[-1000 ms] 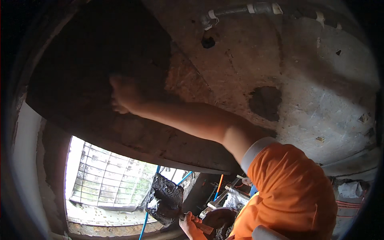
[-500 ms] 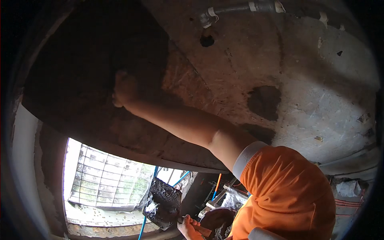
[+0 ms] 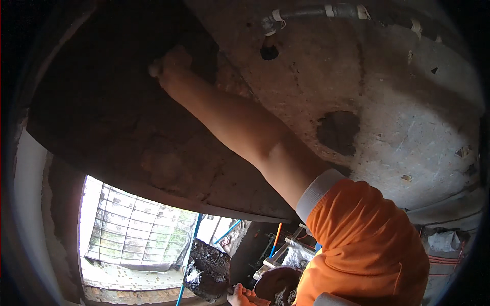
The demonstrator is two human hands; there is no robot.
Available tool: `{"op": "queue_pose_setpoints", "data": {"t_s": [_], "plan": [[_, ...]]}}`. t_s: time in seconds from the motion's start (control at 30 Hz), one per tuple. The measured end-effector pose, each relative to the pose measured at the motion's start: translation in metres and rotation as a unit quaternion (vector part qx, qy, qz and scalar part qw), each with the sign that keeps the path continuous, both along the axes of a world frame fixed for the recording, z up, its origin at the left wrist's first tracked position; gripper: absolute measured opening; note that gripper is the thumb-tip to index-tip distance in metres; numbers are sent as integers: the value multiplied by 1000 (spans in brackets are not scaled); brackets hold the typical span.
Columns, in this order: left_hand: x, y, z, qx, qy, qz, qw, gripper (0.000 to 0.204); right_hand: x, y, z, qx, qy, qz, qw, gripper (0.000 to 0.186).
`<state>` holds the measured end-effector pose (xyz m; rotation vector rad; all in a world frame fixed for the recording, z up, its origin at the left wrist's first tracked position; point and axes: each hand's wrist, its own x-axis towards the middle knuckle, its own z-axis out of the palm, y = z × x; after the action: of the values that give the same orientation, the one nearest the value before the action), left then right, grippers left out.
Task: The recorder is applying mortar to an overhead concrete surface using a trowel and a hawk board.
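Observation:
My right arm reaches up to the dark coated ceiling point(image 3: 112, 102). My right hand point(image 3: 168, 69) is closed against that coating, on something I cannot make out in the shadow. At the bottom, my left hand point(image 3: 240, 295) grips a wooden handle point(image 3: 259, 301) beside a board point(image 3: 206, 268) loaded with wet, dark mortar. A round tub point(image 3: 270, 283) holding more mortar stands just right of that hand, partly behind my orange shirt.
A barred window point(image 3: 132, 224) lies at lower left, with blue poles point(image 3: 181, 290) before it. A taped grey pipe point(image 3: 306, 14) crosses the upper ceiling near a dark hole point(image 3: 269, 51). Scaffold bars point(image 3: 275, 255) and red hoses point(image 3: 444, 260) show behind my shoulder.
My right hand has moved up and slightly right along the dark ceiling, with the forearm now steeper. My left hand and the mortar board have dropped a little lower.

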<state>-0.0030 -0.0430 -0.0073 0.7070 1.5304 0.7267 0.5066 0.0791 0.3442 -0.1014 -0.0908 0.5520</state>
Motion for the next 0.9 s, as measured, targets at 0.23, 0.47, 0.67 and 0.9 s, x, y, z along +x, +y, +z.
{"op": "queue_pose_setpoints", "data": {"t_s": [0.23, 0.47, 0.67, 0.9], "plan": [[10, -15, 4, 126, -49, -66, 989, 18, -10, 3, 56, -240, -302, -99, 917, 19], [26, -17, 13, 93, -30, -87, 991, 12, -146, -28, -53, -6, -330, 182, 926, 44], [55, 6, -8, 119, 29, -181, 976, 18, -217, -133, -263, -300, -292, 574, 703, 41], [59, -2, -12, 80, -6, -157, 984, 17, -271, -152, -311, -248, -132, 708, 647, 41]]}}
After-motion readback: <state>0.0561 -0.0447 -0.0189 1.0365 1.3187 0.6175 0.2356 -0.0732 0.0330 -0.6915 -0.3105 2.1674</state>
